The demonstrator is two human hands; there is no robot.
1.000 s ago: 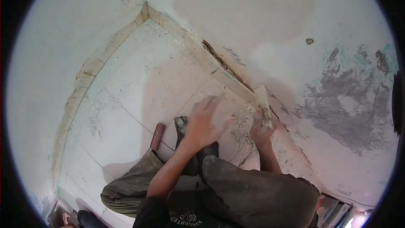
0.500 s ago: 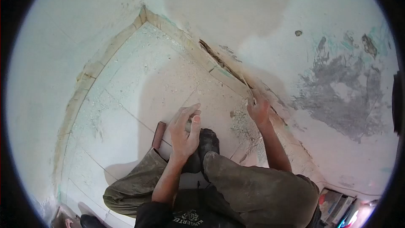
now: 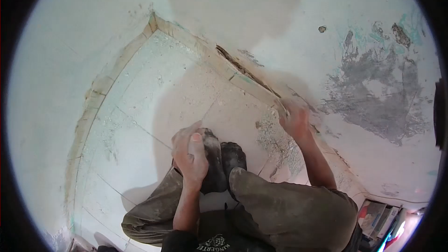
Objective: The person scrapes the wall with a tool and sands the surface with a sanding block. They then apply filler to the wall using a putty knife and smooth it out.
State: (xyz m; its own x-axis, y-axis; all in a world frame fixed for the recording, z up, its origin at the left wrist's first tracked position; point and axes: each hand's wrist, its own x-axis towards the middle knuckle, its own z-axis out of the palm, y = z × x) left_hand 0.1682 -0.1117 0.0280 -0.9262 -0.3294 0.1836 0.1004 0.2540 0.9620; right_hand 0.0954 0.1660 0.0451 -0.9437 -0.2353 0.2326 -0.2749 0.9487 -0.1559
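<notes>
The right hand (image 3: 295,119) is bent, fingers against the near end of the skirting tiles (image 3: 252,87) at the foot of the wall; whether it grips a piece cannot be told. The left hand (image 3: 189,154), well apart from it, is half curled with the thumb on top, beside a dusty dark-socked foot (image 3: 213,161); what its palm may hold is hidden. Just left of and below the right hand lies crumbly rubble (image 3: 275,140) on the tiled floor (image 3: 179,93). Ahead of that hand, a dark gap (image 3: 247,71) runs behind the skirting's top edge; farther right, the wall carries a grey bare patch (image 3: 380,93).
</notes>
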